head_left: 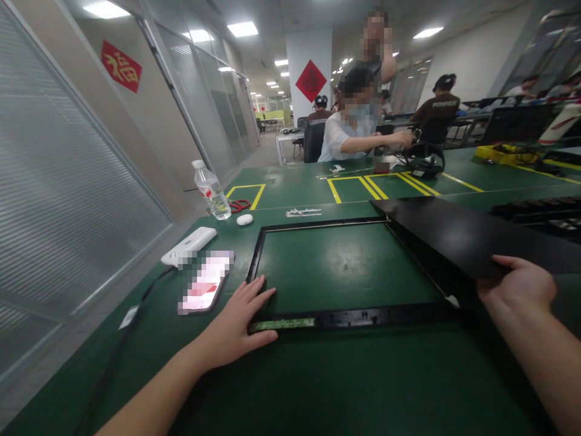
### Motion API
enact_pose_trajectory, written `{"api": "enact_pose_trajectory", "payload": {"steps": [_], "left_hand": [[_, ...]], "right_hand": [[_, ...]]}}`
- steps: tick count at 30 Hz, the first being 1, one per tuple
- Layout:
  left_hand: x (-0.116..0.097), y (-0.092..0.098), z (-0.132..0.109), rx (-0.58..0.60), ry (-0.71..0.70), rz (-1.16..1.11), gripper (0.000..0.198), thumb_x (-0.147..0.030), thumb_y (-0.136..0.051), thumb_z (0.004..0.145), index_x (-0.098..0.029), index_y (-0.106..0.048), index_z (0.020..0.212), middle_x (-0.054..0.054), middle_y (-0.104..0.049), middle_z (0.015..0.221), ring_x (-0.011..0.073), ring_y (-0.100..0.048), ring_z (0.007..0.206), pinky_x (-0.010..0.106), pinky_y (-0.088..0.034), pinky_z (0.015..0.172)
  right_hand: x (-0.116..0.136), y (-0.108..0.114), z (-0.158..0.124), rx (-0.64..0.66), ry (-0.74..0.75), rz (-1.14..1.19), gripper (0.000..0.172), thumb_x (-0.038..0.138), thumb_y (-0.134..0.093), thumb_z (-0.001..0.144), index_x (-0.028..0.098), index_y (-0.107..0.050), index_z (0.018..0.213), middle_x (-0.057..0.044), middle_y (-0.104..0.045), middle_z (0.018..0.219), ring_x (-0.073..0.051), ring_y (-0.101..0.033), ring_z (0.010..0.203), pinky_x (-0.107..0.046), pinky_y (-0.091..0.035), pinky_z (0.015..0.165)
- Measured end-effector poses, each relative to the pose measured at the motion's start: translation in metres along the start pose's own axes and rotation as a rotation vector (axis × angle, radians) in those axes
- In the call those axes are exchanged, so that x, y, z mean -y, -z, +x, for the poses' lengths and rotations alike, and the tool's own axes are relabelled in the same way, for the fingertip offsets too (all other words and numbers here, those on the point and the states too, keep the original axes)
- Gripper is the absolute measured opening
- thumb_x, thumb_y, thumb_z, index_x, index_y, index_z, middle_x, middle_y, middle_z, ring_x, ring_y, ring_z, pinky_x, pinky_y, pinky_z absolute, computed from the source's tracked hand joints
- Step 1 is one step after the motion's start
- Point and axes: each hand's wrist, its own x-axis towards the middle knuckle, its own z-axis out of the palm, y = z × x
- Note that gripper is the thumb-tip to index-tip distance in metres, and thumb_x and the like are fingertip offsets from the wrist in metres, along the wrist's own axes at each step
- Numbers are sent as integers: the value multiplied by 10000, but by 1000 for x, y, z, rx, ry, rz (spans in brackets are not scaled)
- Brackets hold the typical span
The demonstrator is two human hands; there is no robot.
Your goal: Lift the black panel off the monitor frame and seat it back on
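Note:
A black rectangular frame (363, 318) lies flat on the green table, with a green circuit strip (285, 324) set in its near left side. My left hand (242, 318) rests over the frame's near left corner, fingers spread and thumb along the near edge. At the right, my right hand (520, 287) grips the near edge of a thin black panel (472, 233), thumb on top and the other fingers underneath. The panel is tilted, its left edge close along the frame's right side. Whether panel and frame are joined there, I cannot tell.
Left of the frame are a phone (209, 281), a white power bank (189, 245) with a black strap, a white earbud case (244, 220), red-handled scissors (239, 206) and a water bottle (212, 191). A person (354, 127) sits across the table (299, 188).

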Motion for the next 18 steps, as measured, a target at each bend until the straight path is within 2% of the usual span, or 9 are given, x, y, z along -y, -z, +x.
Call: {"api": "enact_pose_trajectory", "payload": {"steps": [5,9,14,18], "left_hand": [[-10,7,-1,-17,-11,-1,855,-672,-682,911,-284,-453,1638,146,-236,1779,437,-173,1630,695,-188,1278],[-17,12,-1,18,17,-14,864,-682,-664,919,-257,-448,1640,167,-233,1778,438,-156,1633,712,-177,1271],[-7,6,-1,1,26,-34,893,-693,-683,896,-290,-428,1652,141,-207,1792,456,-117,1634,720,-190,1265],[0,1,-3,-26,13,-57,887,-675,-702,892,-316,-422,1653,128,-216,1795,466,-129,1632,734,-200,1258]], "right_hand": [[4,-3,-10,-56,-25,0,262,-102,-535,522,156,-501,554,15,-610,747,-123,-648,568,-260,-573,504],[6,-4,-15,-73,-17,1,252,-100,-519,542,151,-507,545,-1,-615,770,-120,-654,577,-244,-558,479],[7,-3,-10,-67,-11,-14,251,-83,-532,555,160,-566,609,-12,-614,775,-135,-653,595,-240,-533,441],[6,-1,-4,-11,6,-33,251,-62,-544,560,171,-573,648,-16,-626,799,-128,-648,600,-232,-525,444]]}}
